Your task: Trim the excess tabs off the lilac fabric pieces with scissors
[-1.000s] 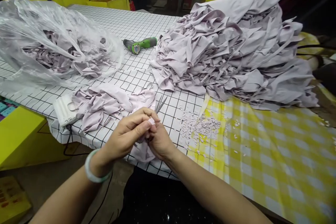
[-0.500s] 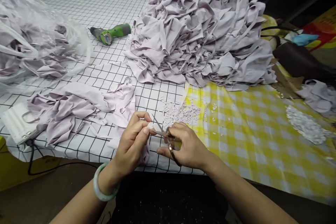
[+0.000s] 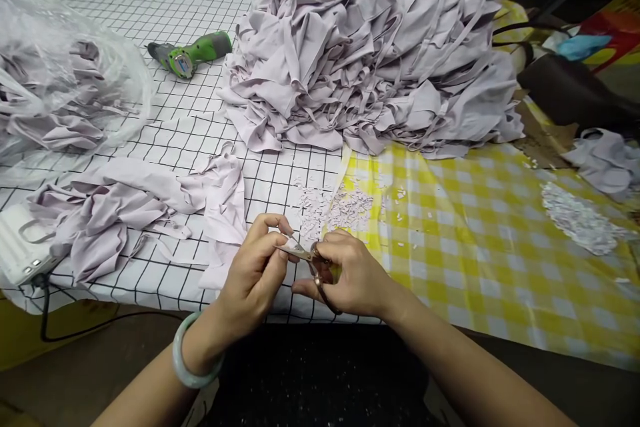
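Note:
My left hand (image 3: 255,283) pinches a small end of pale fabric (image 3: 291,243) between thumb and fingers. Most of what it pinches is hidden by the fingers. In my right hand (image 3: 360,277) is a pair of scissors (image 3: 320,280), thumb and fingers at the handles, its blades parted and pointing left at the pinched fabric. Left of my left hand lies a crumpled pale lilac garment (image 3: 223,193), its near part running behind that hand. Just beyond both hands, small pale clippings (image 3: 350,207) are scattered on the table.
A large heap of lilac fabric pieces (image 3: 340,73) rises at the back. To the left are a green and grey power tool (image 3: 193,53), a clear plastic bag (image 3: 140,90) of fabric and a white corded box (image 3: 25,253). A yellow checked cloth (image 3: 465,233) covers the right side.
The scissors have moved onto the pinched fabric, their blades now overlapping it at my left fingertips. My view has shifted, so the table things sit slightly further left and higher.

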{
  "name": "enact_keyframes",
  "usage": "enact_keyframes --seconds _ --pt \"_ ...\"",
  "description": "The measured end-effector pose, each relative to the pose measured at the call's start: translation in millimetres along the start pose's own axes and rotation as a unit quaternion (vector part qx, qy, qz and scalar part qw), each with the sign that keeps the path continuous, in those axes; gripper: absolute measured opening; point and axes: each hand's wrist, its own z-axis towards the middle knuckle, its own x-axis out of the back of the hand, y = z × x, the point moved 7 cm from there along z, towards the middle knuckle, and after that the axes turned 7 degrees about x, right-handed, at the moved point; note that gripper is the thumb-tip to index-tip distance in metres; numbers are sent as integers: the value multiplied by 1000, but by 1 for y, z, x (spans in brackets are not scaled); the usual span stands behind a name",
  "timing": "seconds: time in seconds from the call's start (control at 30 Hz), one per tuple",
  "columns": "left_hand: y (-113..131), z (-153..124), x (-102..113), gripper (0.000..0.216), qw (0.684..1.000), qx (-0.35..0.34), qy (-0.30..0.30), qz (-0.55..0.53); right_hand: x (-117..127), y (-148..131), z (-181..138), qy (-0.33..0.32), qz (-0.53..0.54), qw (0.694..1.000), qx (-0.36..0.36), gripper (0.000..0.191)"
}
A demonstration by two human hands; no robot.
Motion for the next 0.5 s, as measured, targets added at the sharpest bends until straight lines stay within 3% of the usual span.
enact_keyframes --seconds 0.5 --pt "5 11 -17 24 998 -16 -51 16 6 14 -14 55 1 998 -16 55"
